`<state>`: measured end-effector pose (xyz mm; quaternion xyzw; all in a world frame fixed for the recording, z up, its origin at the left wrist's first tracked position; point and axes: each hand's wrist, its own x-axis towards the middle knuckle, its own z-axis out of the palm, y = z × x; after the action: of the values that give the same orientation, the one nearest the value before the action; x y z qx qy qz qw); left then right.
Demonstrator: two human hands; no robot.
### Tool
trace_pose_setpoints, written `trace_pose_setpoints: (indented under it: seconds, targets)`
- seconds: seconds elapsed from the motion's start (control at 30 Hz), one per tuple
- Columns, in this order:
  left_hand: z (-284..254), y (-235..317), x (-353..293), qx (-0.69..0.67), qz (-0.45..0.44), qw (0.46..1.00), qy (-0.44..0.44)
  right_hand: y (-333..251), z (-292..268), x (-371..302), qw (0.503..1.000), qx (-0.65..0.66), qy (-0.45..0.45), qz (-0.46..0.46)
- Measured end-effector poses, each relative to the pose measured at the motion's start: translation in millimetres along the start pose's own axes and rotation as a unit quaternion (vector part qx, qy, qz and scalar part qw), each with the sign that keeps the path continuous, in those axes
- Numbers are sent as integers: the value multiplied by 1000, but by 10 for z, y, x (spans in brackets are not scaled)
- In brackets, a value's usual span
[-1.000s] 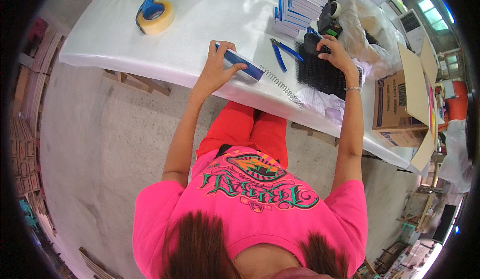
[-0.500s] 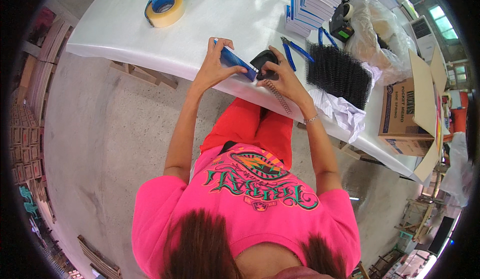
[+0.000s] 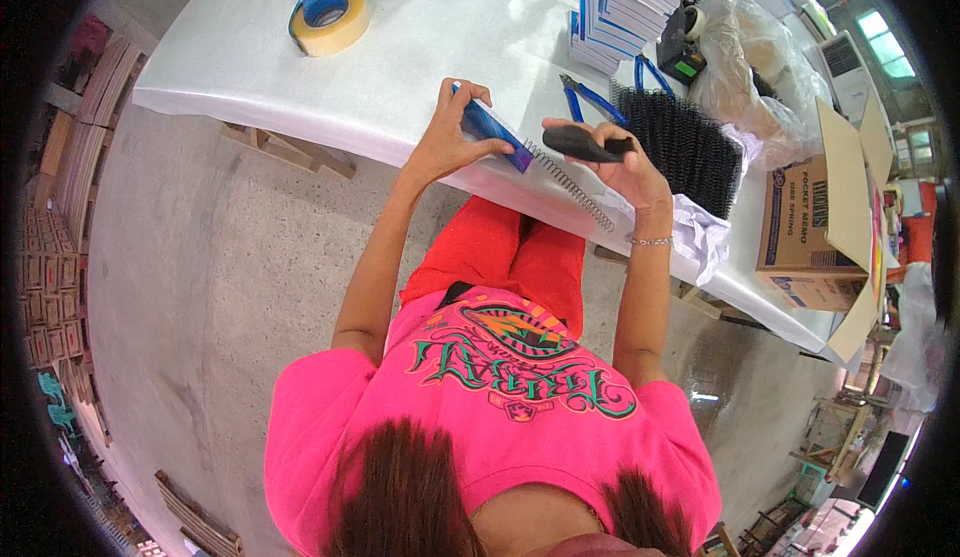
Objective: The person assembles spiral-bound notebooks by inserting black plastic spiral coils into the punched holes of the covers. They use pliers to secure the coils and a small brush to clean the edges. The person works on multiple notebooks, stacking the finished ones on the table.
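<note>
Near the table's front edge my left hand is closed around a small memo pad with a blue cover, thumb along its near side. A thin dark wire spiral runs from the pad's right end and dangles past the table edge toward my right wrist. My right hand is raised just right of the pad, its fingers bent around a flat, black, oval object whose kind I cannot make out. The hand and the spiral look close, but I cannot tell if they touch.
Blue-handled cutters lie beyond my right hand, by a heap of black spirals on white paper. Stacked memo pads, a black tape dispenser, a plastic bag and an open carton stand right. A tape roll lies left.
My right hand has moved right, away from the pad's end, turning so the black object shows. More of the spiral is visible, stretching further right. The pad has shifted slightly right.
</note>
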<state>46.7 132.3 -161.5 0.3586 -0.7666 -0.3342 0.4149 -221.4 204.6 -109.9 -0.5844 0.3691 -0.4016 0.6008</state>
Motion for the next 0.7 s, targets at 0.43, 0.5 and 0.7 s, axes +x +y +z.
trace_pose_setpoints:
  seconds: [0.43, 0.5, 0.7]
  targets:
    - [77, -109, -27, -125, -12, 992, 27, -113, 218, -113, 991, -55, 87, 82]
    - [66, -40, -24, -183, -60, 981, 9, -121, 216, -141, 993, -50, 76, 81]
    - [69, -186, 6, -146, -30, 989, -25, -63, 240, 58, 970, -182, 104, 125]
